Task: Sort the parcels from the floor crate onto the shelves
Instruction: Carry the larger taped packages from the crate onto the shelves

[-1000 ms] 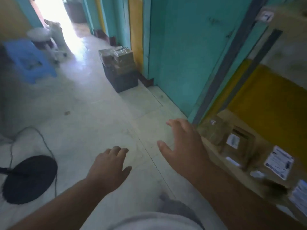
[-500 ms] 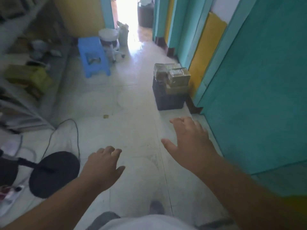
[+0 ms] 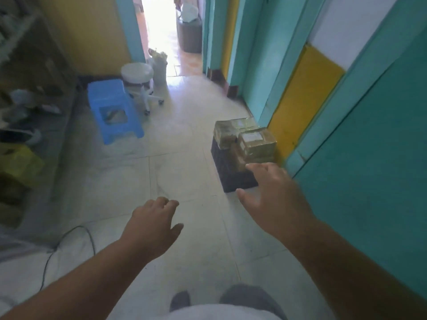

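1. Head view, the goods: the dark floor crate stands on the tiled floor close against the teal and yellow wall, which looks meant to keep the passage free. Tape-wrapped parcels are stacked above its rim, so the top ones can be lifted straight off.
2. Head view, the hands: the right hand reaches ahead, palm down, its fingers spread apart and holding nothing; in the picture they overlap the crate's near corner, yet I cannot tell whether they touch it. The left hand hangs lower and further back, fingers loosely apart and also bare, likely ready to support a parcel's other side.
3. Head view, surroundings: shelving at the left edge is blurred, its contents unclear. A blue stool and a white round stool stand near the bright doorway, well apart from the crate.
4. Judgement: the step in hand is the approach; no parcel is gripped yet.
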The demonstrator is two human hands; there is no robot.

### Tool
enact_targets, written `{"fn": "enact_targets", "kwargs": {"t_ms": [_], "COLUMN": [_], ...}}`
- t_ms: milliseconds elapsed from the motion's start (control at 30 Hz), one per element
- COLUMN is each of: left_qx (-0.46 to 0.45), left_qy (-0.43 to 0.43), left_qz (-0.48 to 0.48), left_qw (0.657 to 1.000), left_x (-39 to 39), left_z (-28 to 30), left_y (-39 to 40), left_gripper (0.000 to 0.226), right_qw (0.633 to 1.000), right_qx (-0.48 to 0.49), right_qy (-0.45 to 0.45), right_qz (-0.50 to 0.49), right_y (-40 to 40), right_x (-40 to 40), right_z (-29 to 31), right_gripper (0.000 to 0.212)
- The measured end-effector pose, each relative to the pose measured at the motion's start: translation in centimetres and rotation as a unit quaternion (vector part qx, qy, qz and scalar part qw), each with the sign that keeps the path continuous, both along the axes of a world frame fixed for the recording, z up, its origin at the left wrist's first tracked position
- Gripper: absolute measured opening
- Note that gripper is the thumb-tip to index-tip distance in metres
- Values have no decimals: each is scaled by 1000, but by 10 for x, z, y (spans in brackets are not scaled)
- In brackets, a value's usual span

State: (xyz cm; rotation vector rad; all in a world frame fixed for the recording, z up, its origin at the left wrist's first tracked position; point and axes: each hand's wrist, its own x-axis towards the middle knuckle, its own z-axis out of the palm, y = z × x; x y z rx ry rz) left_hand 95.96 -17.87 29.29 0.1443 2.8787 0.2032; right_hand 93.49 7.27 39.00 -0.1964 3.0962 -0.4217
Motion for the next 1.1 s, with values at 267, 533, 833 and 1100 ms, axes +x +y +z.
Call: {"fn": "enact_targets", "kwargs": {"t_ms": [267,533,833,1100], "left_qx": [7,-1,11,-37], "left_qy": [2,-24,-82,-140], "left_qz": [-104,-120,-234,-332], "left_qw": [995,992,969,932], "left_x": [-234,-419,-618,-777], "left_z": [-14,-8,-63,-137], "left_y": [55,74,105,110], "left_gripper": [61,62,59,61], "right_qw": [995,994,980,956], "right_qx": [15,-8,-8,-31], "right_qy": [22,12,-61,-106], "right_qz": [-99,-106,-187,-273], "right_y": [49,80,83,65], "right_x": [-176,-380,-531,-645], "right_z": [-19,-10,-68,-136], "right_gripper": [56,57,58,53]}}
